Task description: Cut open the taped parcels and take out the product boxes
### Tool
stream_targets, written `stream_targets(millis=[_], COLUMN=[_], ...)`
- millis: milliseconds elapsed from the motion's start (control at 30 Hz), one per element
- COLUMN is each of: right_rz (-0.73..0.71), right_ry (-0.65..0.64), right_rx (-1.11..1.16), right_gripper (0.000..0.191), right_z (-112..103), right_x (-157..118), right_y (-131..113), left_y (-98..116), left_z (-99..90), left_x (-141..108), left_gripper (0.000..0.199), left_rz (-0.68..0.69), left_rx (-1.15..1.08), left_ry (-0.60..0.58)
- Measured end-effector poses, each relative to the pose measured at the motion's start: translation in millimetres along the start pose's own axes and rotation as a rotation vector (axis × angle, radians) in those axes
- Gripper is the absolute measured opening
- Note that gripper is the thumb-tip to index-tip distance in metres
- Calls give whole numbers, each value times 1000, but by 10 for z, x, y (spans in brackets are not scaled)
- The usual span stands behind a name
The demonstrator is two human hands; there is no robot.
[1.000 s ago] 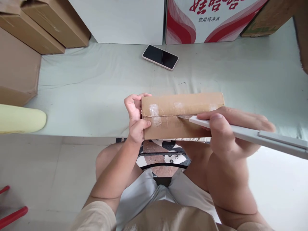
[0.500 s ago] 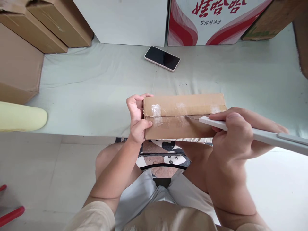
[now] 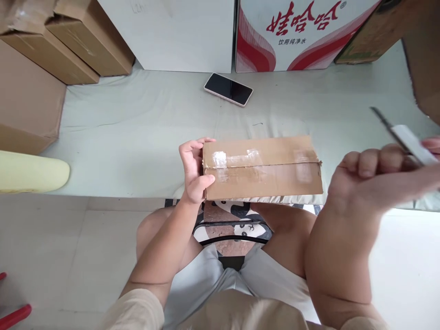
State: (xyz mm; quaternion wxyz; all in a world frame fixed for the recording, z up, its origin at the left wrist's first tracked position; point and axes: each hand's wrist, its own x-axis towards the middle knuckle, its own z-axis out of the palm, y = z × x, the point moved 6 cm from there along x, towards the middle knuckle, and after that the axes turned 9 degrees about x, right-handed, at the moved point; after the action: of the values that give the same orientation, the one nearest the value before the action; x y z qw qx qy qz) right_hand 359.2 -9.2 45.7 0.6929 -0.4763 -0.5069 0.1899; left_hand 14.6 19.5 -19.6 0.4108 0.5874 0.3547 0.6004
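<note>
A long brown cardboard box [image 3: 271, 176] lies at the table's front edge, with strips of clear tape across its lengthwise seam. My left hand [image 3: 195, 172] grips its left end, thumb on the near top flap and fingers round the far corner. Off to the right, apart from the box, my right hand [image 3: 381, 174] is closed around a white utility knife [image 3: 412, 144]. Its dark blade points up and to the left. The hand and knife are somewhat blurred, and part of the hand is cut off by the frame's right edge.
A phone [image 3: 228, 89] lies on the pale tablecloth [image 3: 147, 119] beyond the box. Behind it stand a plain white carton [image 3: 178, 36] and a red-and-white water carton [image 3: 285, 50]. Brown cartons [image 3: 30, 96] and a pale yellow rounded object [image 3: 34, 171] are at the left.
My right hand has lifted the utility knife off the box's seam and moved right, turning the blade upward. My left hand keeps its grip on the box.
</note>
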Motion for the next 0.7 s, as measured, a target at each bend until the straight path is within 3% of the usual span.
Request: stream_targets(millis=[67,100,133,267,333,400,500,633,700], right_rz=[95,156,214,352,407,451,460,467,474], right_ry=[360,431,375,-196,-343,-396,-392,-166,-147], right_rx=[24,-43,-167,-580,-668,-692,-671,-453,-238], right_gripper=[33,28,25,36,51,60,52,15,29], right_z=[-134,-122,-51,262,266,239,250,270,357], right_x=[-7,-28,-30,-106,-173,-200,-161,-89,-119], right_y=[188,265,324,501,591,686,744,510,332], left_y=[-7,-3,3,27,47,78,109,124,138], left_z=[-37,-52,-64,-76,-74,-76,-91,-118,-118], left_x=[25,38,49,79,82,83,96,132,151], left_gripper=[72,71,71,65,60,55,48,41,40], left_rz=[25,38,47,29,18,27,27,-9,-21], left_rx=[23,31,34,7,-3,4,41,123,149], left_ry=[27,42,57,105,131,148,158,183,204])
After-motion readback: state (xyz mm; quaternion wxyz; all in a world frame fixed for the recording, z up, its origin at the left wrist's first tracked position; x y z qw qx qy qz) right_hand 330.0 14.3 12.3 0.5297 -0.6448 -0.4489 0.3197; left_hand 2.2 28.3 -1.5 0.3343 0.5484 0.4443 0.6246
